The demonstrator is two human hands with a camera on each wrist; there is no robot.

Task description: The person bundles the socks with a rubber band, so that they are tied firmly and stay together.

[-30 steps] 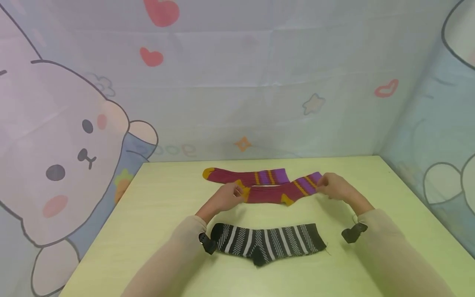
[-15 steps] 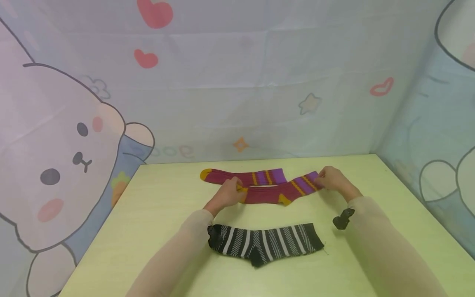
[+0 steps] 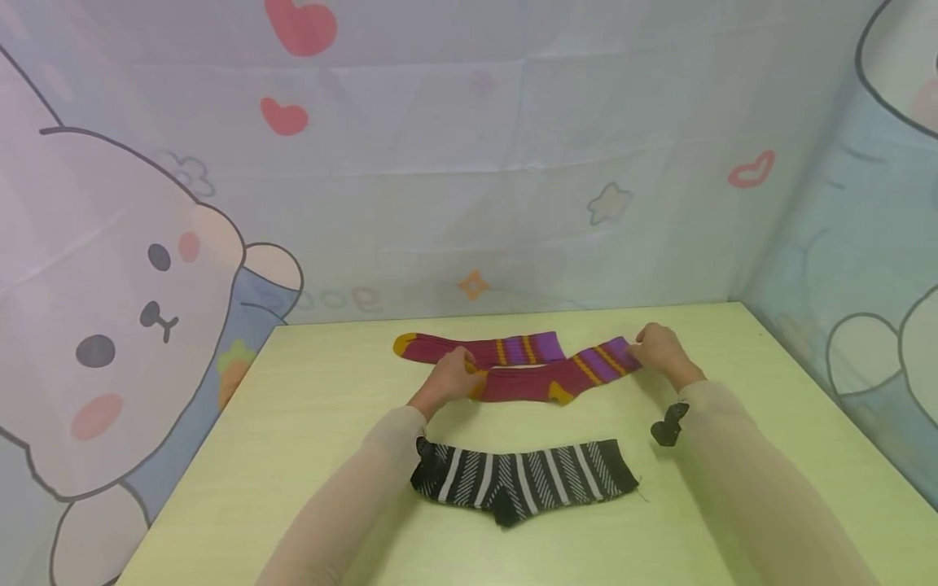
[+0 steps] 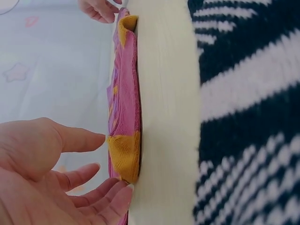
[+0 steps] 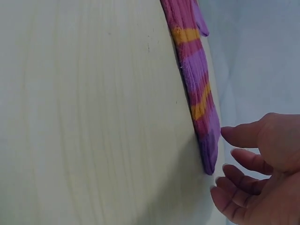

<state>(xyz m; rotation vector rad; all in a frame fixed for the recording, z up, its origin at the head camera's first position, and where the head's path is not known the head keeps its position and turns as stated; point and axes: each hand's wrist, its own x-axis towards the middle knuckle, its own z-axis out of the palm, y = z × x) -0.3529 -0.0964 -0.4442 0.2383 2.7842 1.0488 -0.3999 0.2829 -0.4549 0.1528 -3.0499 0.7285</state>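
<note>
A maroon sock (image 3: 522, 384) with a mustard toe and heel and a purple striped cuff lies flat across the table. At its toe is my left hand (image 3: 449, 378), thumb and fingers spread at the mustard tip (image 4: 124, 157). By the cuff (image 5: 208, 136) is my right hand (image 3: 658, 350), its thumb tip right at the purple edge and the other fingers apart from the fabric. A second, matching sock (image 3: 469, 350) lies just behind, its middle partly covered by my left hand. Nearer me lies a black sock (image 3: 528, 482) with white stripes.
The pale yellow table (image 3: 308, 456) ends at a light cloth backdrop (image 3: 440, 163) printed with hearts and a cartoon bear. Another cloth wall (image 3: 865, 244) stands along the right side. Dark wrist cameras (image 3: 668, 425) hang below the sleeves.
Both hands have shifted slightly away from me along the maroon sock's two ends. The head view has turned a little. The socks lie essentially as before.
</note>
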